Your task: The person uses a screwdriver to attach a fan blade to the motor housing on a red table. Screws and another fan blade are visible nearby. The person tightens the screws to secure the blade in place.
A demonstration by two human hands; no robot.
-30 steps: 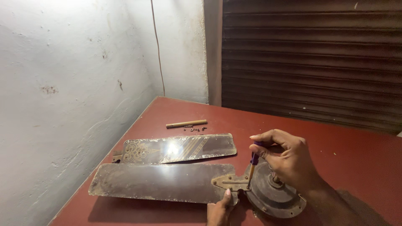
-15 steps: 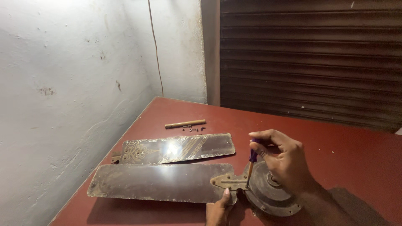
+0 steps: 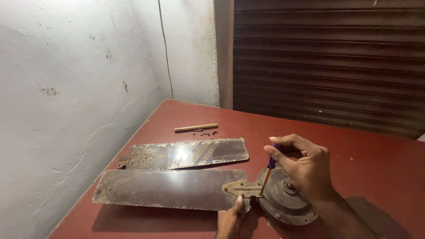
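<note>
My right hand grips a screwdriver with a purple handle, its tip down on the brass bracket that joins a dark brown fan blade to the round fan motor housing. My left hand comes up from the bottom edge, thumb pressed against the near edge of that blade by the bracket. A second fan blade with gold ornament lies loose just behind the first one.
Everything rests on a dark red floor. A short brass rod and several small screws lie farther back. A white plastered wall runs along the left. A dark rolling shutter closes the back.
The view has drifted slightly. My right hand stays on the screwdriver at the bracket with only small turning motion; the left hand keeps its hold.
</note>
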